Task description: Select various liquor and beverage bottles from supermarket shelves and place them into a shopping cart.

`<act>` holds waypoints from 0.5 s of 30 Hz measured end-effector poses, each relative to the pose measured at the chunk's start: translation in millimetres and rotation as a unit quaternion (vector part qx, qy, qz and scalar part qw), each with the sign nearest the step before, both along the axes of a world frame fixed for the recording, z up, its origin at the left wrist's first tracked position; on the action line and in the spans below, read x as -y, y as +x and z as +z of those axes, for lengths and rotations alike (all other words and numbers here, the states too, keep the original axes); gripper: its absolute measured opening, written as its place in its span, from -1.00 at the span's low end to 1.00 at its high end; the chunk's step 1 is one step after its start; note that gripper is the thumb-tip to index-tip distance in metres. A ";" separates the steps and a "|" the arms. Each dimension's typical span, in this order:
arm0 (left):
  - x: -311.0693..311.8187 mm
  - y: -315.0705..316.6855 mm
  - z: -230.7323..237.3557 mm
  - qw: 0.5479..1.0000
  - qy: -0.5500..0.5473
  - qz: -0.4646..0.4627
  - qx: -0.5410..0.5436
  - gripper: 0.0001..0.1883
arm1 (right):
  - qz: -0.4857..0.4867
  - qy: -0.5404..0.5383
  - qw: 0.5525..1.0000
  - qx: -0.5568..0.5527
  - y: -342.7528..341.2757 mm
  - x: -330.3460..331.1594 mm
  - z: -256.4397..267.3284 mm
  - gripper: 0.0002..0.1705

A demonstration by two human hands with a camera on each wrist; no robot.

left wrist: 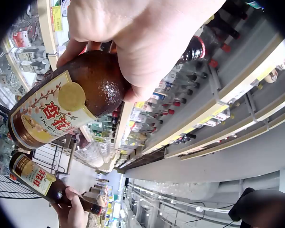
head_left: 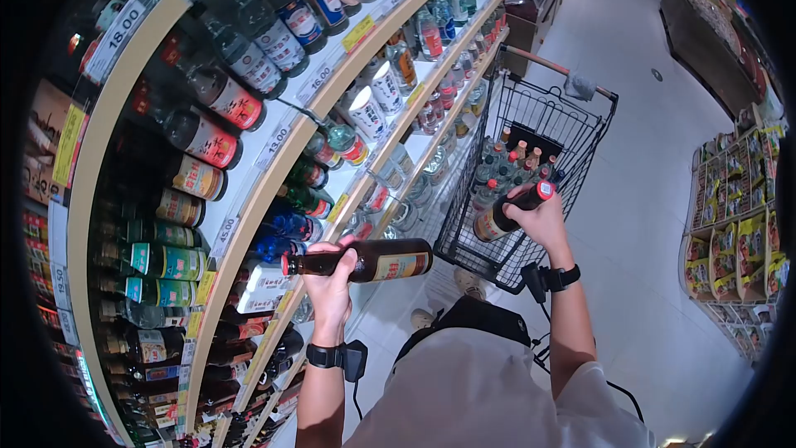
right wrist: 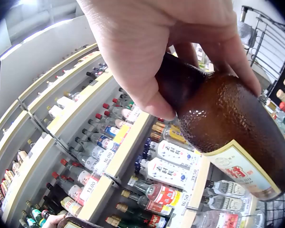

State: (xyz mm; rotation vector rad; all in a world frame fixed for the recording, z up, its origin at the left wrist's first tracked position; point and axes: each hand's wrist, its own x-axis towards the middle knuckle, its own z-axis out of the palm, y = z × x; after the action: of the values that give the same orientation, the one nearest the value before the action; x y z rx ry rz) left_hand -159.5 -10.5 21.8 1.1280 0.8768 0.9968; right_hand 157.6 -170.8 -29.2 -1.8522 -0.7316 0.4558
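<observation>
Left hand (left wrist: 137,35) round brown bottle (left wrist: 92,80), right hand (right wrist: 147,42) round second bottle (right wrist: 223,118), grips closed, fingers (right wrist: 240,61) partly hidden.

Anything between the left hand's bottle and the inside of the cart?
Yes: the near rim of the cart stands between it and the left hand's bottle. The right hand also holds a bottle over that end, which looks likely to crowd a straight path in.
</observation>
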 end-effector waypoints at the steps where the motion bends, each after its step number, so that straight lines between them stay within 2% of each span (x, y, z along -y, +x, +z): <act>1: 2.7 2.6 -9.3 1.000 0.009 -0.001 -0.020 -0.73 | -0.012 -0.015 1.000 -0.008 1.9 5.0 -6.0 -0.72; 3: 7.7 9.7 -22.3 0.996 0.046 -0.006 -0.078 -0.75 | -0.032 -0.029 0.999 -0.017 5.6 14.6 -18.3 -0.75; 6: 12.3 23.1 -34.4 0.993 0.051 -0.031 -0.099 -0.76 | -0.050 -0.035 0.998 -0.032 12.4 25.8 -49.9 -0.78; 9: 16.6 39.5 -38.5 0.990 0.038 -0.029 -0.135 -0.78 | -0.044 -0.045 0.998 -0.003 18.0 35.9 -73.0 -0.78; 13: 21.7 61.5 -41.9 0.989 0.029 -0.025 -0.140 -0.78 | -0.066 -0.097 0.990 -0.075 25.1 41.8 -79.3 -0.78; 15: 24.6 69.4 -44.4 0.987 0.026 -0.023 -0.155 -0.77 | -0.073 -0.094 0.990 -0.075 30.1 43.5 -92.0 -0.77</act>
State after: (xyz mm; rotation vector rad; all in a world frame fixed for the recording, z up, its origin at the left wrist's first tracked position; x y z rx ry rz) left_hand -90.2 -35.2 -22.6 1.3656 1.0704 0.8215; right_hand 187.7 -214.3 -121.1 -2.0061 -0.4608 0.5779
